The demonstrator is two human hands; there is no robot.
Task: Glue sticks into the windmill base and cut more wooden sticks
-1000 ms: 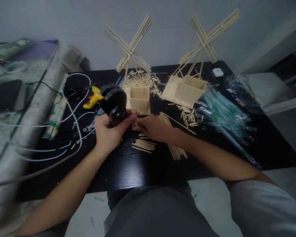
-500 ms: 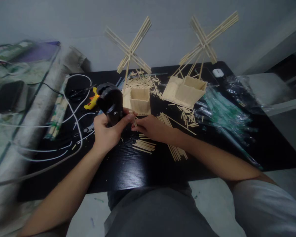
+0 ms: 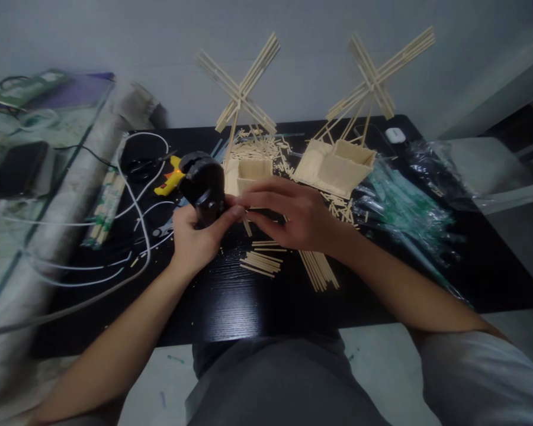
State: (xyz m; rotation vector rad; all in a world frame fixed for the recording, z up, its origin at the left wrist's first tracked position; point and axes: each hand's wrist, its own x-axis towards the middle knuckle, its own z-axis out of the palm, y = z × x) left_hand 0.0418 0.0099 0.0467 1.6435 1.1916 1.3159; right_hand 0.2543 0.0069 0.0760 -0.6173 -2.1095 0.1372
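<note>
My left hand (image 3: pixel 199 236) is closed, pinching a few thin wooden sticks (image 3: pixel 247 227) between thumb and fingers. Out of that hand's far side rises a black object (image 3: pixel 203 180) with a curved, jaw-like top; its lower part is hidden, and its kind is unclear. My right hand (image 3: pixel 295 216) meets the left at the same sticks, thumb below and fingers bent over their upper ends. Just below lie short cut sticks (image 3: pixel 262 262) and a row of longer sticks (image 3: pixel 318 271). Behind my hands stands a stick-built windmill (image 3: pixel 240 97) with a box (image 3: pixel 254 170) on its base.
A second stick windmill (image 3: pixel 371 86) stands right of the first. Green-and-clear plastic wrapping (image 3: pixel 408 204) covers the table's right side. At left are a yellow tool (image 3: pixel 169 180), white cables (image 3: pixel 142 219) and stick bundles (image 3: pixel 106 204). Stick scraps (image 3: pixel 266 145) lie at the back.
My right hand has risen and turned, its fingers now over the sticks' upper ends rather than around their lower part. My left hand stays nearly in place. The view has shifted slightly.
</note>
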